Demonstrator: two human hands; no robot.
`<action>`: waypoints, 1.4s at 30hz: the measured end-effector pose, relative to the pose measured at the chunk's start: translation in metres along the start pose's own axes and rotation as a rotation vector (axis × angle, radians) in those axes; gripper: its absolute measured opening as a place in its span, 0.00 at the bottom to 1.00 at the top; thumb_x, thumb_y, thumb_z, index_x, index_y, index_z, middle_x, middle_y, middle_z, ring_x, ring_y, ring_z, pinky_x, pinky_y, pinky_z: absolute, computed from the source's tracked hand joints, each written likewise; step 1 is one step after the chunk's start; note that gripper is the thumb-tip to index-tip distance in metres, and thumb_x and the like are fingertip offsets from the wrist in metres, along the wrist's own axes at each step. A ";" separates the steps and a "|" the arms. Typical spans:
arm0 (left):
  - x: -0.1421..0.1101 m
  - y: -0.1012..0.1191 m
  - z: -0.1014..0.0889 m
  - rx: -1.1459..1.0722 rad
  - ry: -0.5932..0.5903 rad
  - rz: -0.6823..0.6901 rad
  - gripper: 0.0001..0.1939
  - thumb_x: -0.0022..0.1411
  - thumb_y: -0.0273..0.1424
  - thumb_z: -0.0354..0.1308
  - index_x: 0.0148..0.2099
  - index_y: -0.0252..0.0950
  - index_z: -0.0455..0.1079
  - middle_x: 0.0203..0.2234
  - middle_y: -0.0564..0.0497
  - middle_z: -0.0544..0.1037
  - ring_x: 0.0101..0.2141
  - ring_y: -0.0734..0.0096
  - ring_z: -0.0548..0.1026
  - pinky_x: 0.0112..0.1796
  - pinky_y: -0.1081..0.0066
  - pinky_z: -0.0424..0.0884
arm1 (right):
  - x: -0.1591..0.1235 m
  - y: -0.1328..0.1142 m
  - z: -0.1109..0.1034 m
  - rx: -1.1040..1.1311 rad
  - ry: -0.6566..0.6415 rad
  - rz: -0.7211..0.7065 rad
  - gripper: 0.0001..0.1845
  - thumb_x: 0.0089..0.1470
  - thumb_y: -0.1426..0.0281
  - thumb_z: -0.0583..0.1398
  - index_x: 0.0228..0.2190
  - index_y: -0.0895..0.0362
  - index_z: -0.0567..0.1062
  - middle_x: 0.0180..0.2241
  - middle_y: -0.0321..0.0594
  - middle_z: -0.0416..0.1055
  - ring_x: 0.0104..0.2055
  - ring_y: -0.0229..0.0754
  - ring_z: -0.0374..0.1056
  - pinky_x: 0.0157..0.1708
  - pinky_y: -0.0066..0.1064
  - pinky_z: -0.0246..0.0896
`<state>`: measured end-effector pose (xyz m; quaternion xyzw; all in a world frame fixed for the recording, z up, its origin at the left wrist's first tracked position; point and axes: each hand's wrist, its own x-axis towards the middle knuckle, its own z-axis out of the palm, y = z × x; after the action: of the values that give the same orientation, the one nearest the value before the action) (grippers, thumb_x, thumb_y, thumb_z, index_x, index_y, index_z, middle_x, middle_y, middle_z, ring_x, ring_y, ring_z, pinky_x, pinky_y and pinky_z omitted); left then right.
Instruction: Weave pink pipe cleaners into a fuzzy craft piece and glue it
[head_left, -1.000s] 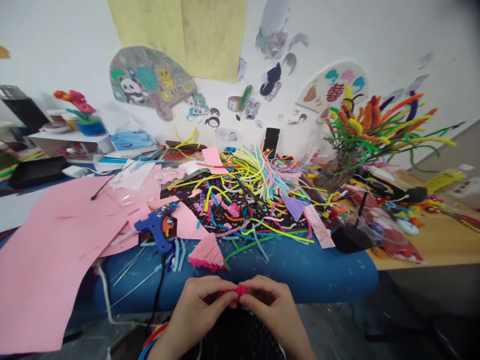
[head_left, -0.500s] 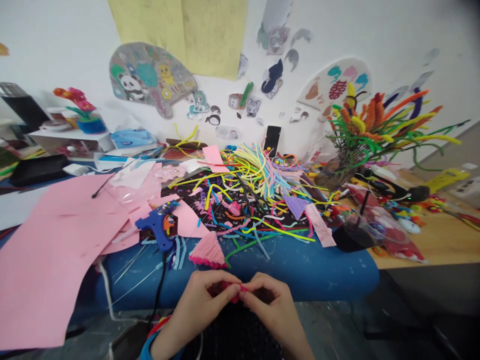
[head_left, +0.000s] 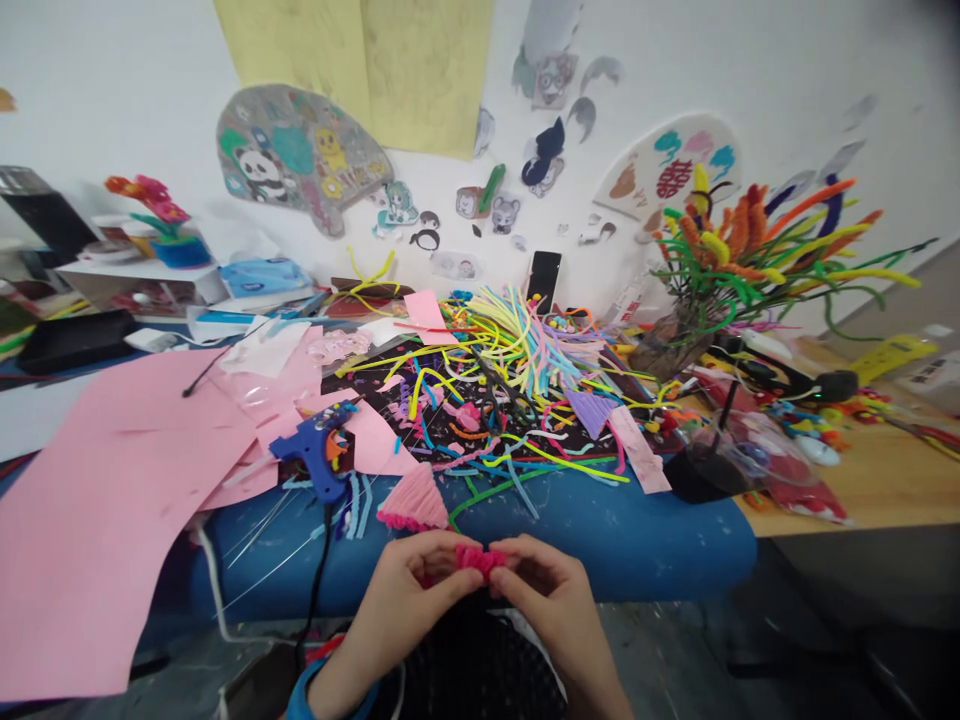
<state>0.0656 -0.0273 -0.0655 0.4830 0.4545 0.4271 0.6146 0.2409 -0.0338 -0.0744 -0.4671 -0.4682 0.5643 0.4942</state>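
Observation:
Between both hands is a short, bunched length of hot-pink pipe cleaner (head_left: 480, 563), held just in front of the table edge. My left hand (head_left: 420, 590) pinches its left end between thumb and fingers. On the other end, my right hand (head_left: 540, 585) has the same kind of pinch. Just beyond my hands lies a light pink fan-shaped piece (head_left: 414, 495) with a hot-pink fringed edge. A blue glue gun (head_left: 319, 455) rests to the left of it, its cord hanging over the table edge.
Loose pipe cleaners (head_left: 525, 340) and scraps cover the dark mat. Large pink sheets (head_left: 127, 480) spread over the left side. To the right stand a cup of dark drink with a straw (head_left: 705, 470) and a vase of pipe-cleaner flowers (head_left: 667, 345). A phone (head_left: 544, 280) leans against the wall.
My hands have moved slightly apart and turned, so more of the hot-pink pipe cleaner shows between my fingertips. The things on the table have stayed put.

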 end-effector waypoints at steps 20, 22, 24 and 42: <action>-0.015 0.007 -0.007 0.490 -0.122 0.242 0.14 0.68 0.32 0.51 0.42 0.40 0.80 0.30 0.51 0.84 0.30 0.68 0.81 0.34 0.76 0.75 | -0.008 -0.001 0.010 -0.102 -0.022 -0.079 0.06 0.49 0.67 0.67 0.31 0.54 0.82 0.28 0.39 0.79 0.30 0.40 0.74 0.31 0.28 0.69; -0.014 0.006 -0.006 0.454 -0.072 0.233 0.14 0.68 0.33 0.52 0.44 0.39 0.79 0.31 0.50 0.84 0.30 0.68 0.81 0.33 0.76 0.76 | -0.006 0.002 0.009 -0.011 -0.032 0.009 0.10 0.47 0.64 0.69 0.33 0.55 0.81 0.27 0.38 0.79 0.28 0.40 0.74 0.30 0.28 0.69; -0.013 0.004 -0.006 0.400 -0.010 0.215 0.15 0.66 0.34 0.53 0.49 0.37 0.78 0.29 0.49 0.84 0.27 0.69 0.81 0.32 0.76 0.76 | -0.003 0.004 0.008 0.033 -0.027 0.048 0.11 0.47 0.62 0.70 0.31 0.56 0.81 0.24 0.37 0.78 0.25 0.38 0.72 0.29 0.27 0.68; -0.012 -0.004 0.005 0.395 0.103 0.395 0.05 0.55 0.28 0.66 0.35 0.37 0.74 0.28 0.54 0.77 0.29 0.72 0.74 0.32 0.77 0.69 | -0.006 0.017 0.032 0.569 -0.002 0.168 0.17 0.38 0.57 0.73 0.25 0.52 0.76 0.27 0.34 0.72 0.32 0.40 0.70 0.39 0.31 0.68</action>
<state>0.0683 -0.0410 -0.0665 0.6502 0.4565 0.4656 0.3898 0.2078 -0.0429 -0.0865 -0.3463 -0.2514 0.7125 0.5561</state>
